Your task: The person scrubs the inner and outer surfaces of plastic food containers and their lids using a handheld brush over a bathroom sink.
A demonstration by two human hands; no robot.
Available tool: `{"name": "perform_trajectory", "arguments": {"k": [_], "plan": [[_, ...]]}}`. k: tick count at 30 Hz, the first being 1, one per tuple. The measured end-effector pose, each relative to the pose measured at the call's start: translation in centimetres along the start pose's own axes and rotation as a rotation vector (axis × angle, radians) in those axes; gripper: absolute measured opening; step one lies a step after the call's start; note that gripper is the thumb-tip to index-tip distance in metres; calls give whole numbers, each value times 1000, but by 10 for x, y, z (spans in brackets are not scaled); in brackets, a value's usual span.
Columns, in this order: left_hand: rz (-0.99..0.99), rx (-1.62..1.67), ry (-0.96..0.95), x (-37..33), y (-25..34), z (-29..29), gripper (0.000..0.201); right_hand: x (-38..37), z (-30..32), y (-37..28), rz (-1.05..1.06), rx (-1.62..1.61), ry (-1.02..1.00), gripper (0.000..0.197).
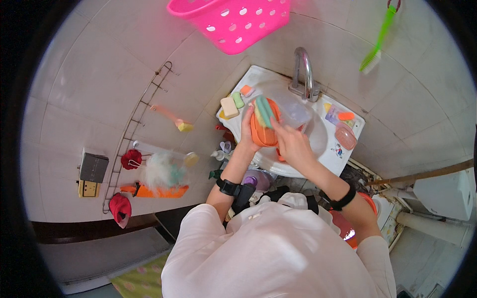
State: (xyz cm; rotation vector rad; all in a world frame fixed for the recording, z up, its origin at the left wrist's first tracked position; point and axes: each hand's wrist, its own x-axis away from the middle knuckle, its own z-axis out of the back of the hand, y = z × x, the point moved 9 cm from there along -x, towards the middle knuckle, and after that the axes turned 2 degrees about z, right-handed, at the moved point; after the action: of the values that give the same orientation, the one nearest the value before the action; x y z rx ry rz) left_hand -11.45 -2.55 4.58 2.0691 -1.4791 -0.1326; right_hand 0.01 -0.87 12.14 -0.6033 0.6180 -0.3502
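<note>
Over the sink, my left hand (248,130) is wrapped round the side of an orange oval soap dish (264,136), which is tilted up. A green and yellow sponge (264,111) lies against the dish's upper part. My right hand (294,145) comes from the right, its fingertips at the sponge's lower end, seeming to grip it; its other fingers partly cover the dish's edge. Behind the dish, a clear plastic container (294,110) sits in the white sink (323,136). Another orange piece (280,158) shows below my right hand, mostly hidden.
Soap bars, a cream one (229,107) and a green one (238,100), lie on the sink's left corner. A pink soap dish (345,136) and an orange bar (346,115) rest at the right. A chrome faucet (304,74) rises behind. A pink basket (236,25) hangs above.
</note>
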Motion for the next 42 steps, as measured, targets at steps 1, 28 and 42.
{"name": "perform_trajectory", "arguments": {"k": [1, 28, 42], "plan": [[6, -4, -2, -2, -2, -1, 53, -5, -1, 6, -5, 0, 5, 44], [243, 85, -213, -44, -45, -31, 64, 176, 57, 187, -666, -48, 128, 27], [388, -90, 2, -77, -120, 14, 38, 194, 39, 210, -554, 375, -38, 33]]}}
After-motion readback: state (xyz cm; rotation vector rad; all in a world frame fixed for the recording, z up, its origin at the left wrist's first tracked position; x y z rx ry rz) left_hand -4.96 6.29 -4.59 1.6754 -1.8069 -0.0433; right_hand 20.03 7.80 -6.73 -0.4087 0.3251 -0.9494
